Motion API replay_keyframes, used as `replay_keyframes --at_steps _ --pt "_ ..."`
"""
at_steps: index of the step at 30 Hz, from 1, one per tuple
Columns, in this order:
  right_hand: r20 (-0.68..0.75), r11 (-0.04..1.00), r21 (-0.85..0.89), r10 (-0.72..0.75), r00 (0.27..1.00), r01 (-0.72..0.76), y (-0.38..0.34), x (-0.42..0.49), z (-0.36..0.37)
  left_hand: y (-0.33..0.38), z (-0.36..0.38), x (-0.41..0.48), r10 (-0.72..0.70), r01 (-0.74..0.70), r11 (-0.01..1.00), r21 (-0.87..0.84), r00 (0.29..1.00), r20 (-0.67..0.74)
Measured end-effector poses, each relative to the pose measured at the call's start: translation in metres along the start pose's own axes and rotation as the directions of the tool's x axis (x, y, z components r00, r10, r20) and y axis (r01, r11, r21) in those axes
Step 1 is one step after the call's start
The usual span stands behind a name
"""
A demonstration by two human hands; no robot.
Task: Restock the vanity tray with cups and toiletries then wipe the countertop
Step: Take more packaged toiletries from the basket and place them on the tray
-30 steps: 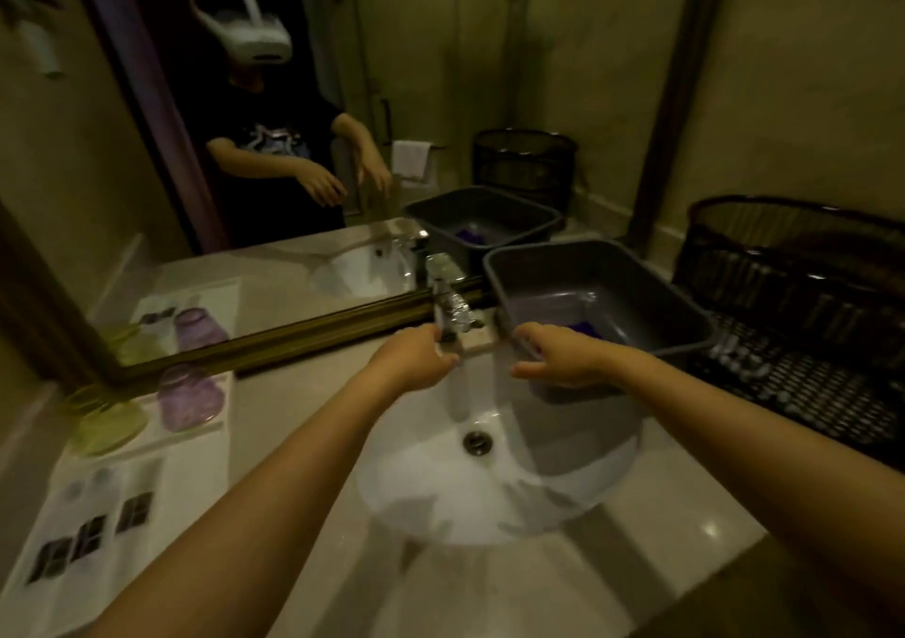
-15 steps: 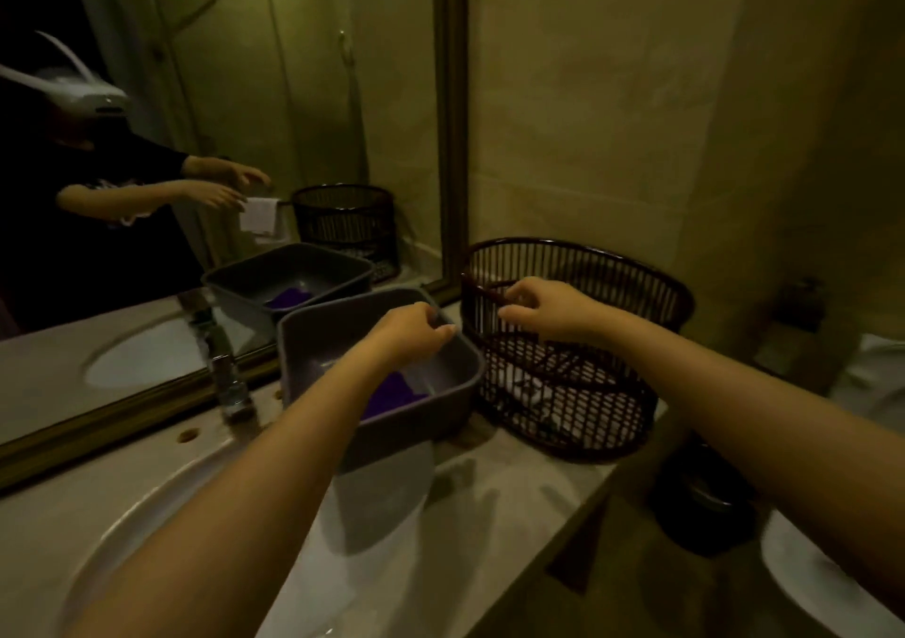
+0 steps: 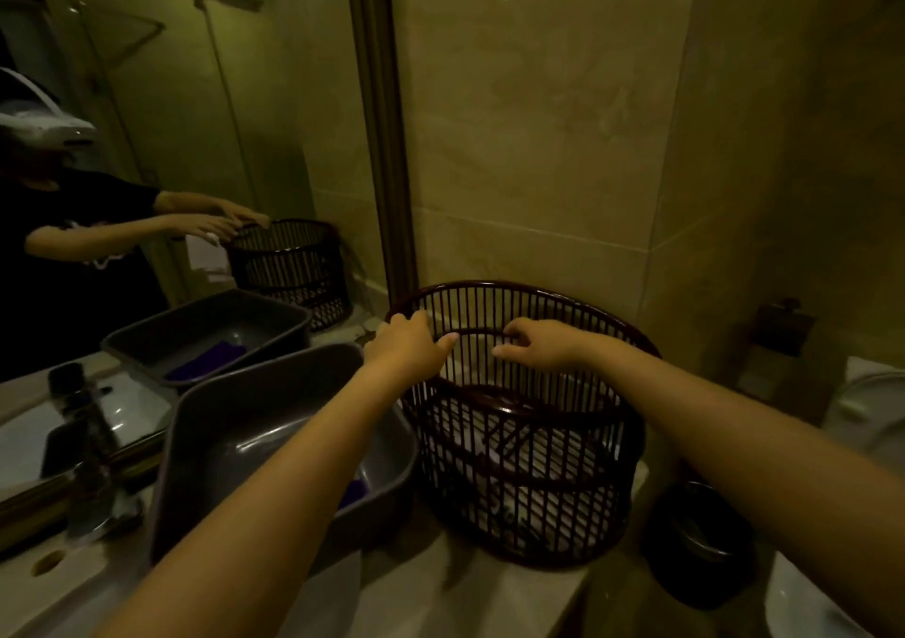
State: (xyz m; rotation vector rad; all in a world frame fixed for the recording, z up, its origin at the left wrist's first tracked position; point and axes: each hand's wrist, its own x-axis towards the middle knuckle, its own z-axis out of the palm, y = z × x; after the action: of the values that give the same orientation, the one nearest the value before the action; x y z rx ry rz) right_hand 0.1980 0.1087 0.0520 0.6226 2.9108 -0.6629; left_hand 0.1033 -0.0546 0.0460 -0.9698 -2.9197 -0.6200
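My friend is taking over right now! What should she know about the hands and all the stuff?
Left hand: empty, fingers open, at the near rim of the dark slatted basket.
Right hand: empty, reaching over the same rim.
The basket stands at the counter's right end; pale items lie inside, too dim to name.
The grey tub, left of it, holds a purple cloth.
Done: nothing picked up.
Left: fetch supplies, restock the tray (out of view), wipe.

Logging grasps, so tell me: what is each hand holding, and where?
Both the left hand and right hand rest at the dark slatted basket's near rim; a closed grip is unclear.
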Motion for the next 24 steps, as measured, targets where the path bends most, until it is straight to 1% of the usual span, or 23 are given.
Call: replay_keyframes --at_steps 2,4,8,11,13,17,21,22,24 --pt "0.073 0.998 -0.064 0.007 0.997 -0.003 0.005 0.021 0.001 0.0 0.007 0.023 -0.004 0.005 1.0 0.027 0.999 -0.036" --pt "0.146 0.985 -0.17 0.019 0.989 0.006 0.009 0.042 0.005 -0.004 0.015 0.044 -0.004 0.007 0.998 0.057 0.999 -0.052" --pt "0.281 0.949 -0.312 0.044 0.959 0.048 0.016 0.081 0.023 -0.016 0.03 0.081 0.002 0.0 0.99 0.14 1.0 -0.014" --pt "0.359 0.929 -0.36 0.052 0.932 0.087 0.018 0.107 0.042 -0.022 0.037 0.102 0.027 -0.026 0.975 0.219 1.0 -0.003" --pt "0.405 0.902 -0.409 0.042 0.913 0.14 0.018 0.122 0.058 -0.025 0.041 0.111 0.041 -0.043 0.964 0.261 0.999 0.013" --pt "0.532 0.799 -0.535 0.067 0.844 0.274 0.017 0.145 0.092 -0.033 0.05 0.121 0.028 -0.04 0.956 0.29 0.999 0.045" --pt "0.668 0.646 -0.576 0.018 0.744 0.501 0.015 0.153 0.124 -0.035 0.058 0.122 0.008 -0.016 0.942 0.336 1.0 0.025" --pt "0.686 0.599 -0.587 0.013 0.727 0.544 0.016 0.154 0.131 -0.036 0.058 0.123 0.008 -0.012 0.939 0.343 1.0 0.015" --pt "0.69 0.531 -0.607 -0.017 0.724 0.591 0.018 0.154 0.143 -0.036 0.058 0.124 0.016 -0.016 0.937 0.349 1.0 0.001"
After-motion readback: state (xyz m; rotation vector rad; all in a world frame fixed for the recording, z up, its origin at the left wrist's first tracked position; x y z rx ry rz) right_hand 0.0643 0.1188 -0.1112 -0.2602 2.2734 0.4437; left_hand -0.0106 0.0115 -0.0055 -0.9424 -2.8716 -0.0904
